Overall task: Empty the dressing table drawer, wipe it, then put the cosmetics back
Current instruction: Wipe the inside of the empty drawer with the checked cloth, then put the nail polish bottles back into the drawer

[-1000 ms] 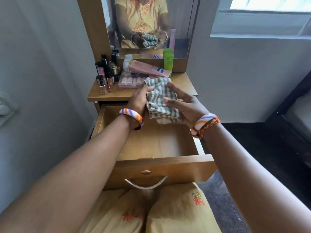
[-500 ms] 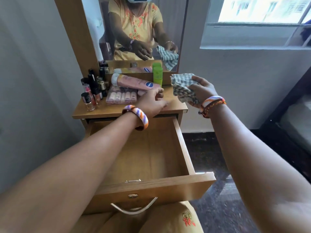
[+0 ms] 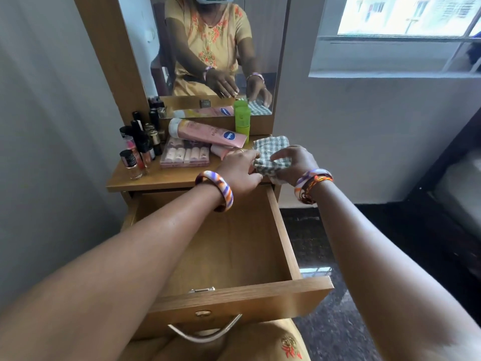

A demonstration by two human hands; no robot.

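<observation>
The dressing table drawer (image 3: 234,246) stands pulled out with nothing inside. A grey checked cloth (image 3: 272,148) lies folded on the right end of the table top (image 3: 166,179). My right hand (image 3: 295,162) arches over it, fingers curled onto the cloth, with a corner hanging below the palm. Just left of it, my left hand (image 3: 238,170) reaches over the table edge and its fingertips touch the cloth's left side. The cosmetics sit on the top: a pink tube (image 3: 205,132), a green bottle (image 3: 242,121), a palette box (image 3: 184,155) and several small bottles (image 3: 138,149).
A mirror (image 3: 208,48) rises behind the table top and reflects both hands. Grey walls flank the table, a window (image 3: 406,16) is at the upper right and dark floor (image 3: 338,321) lies right of the drawer. My lap sits under the drawer front handle (image 3: 205,333).
The cloth went from over the drawer, held in both hands, up and right onto the table top's right end. My left hand let go, then came back beside it.
</observation>
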